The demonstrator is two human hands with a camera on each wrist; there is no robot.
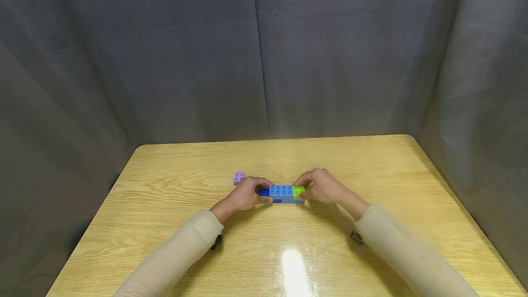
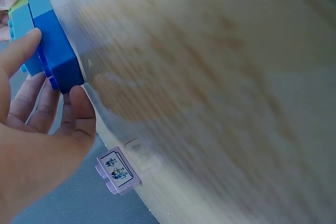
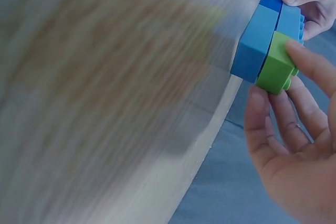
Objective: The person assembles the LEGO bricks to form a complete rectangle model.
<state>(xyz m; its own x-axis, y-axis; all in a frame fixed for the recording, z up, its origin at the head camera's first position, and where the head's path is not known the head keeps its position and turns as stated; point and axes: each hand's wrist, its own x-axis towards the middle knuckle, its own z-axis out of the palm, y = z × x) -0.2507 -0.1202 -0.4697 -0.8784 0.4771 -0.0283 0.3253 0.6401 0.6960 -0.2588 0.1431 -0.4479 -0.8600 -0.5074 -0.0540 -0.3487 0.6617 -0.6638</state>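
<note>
Toy building bricks form a low two-layer row at the middle of the table. On top sit a light blue brick [image 1: 281, 190] and, at its right end, a small lime green brick [image 3: 275, 66]. Below them are a dark blue brick [image 2: 60, 48], whose studs stick out at the left, and another blue brick [image 3: 253, 43]. My left hand [image 1: 246, 194] holds the left end, thumb on the near side and fingers behind. With my right hand [image 1: 323, 187] I pinch the green brick between thumb and fingers. The seams between layers are partly hidden by fingertips.
A small lilac brick [image 1: 238, 178] with a printed picture on its side lies just beyond my left hand. The wooden table [image 1: 165, 205] has rounded far corners. Grey curtains [image 1: 185, 81] hang behind and along both sides.
</note>
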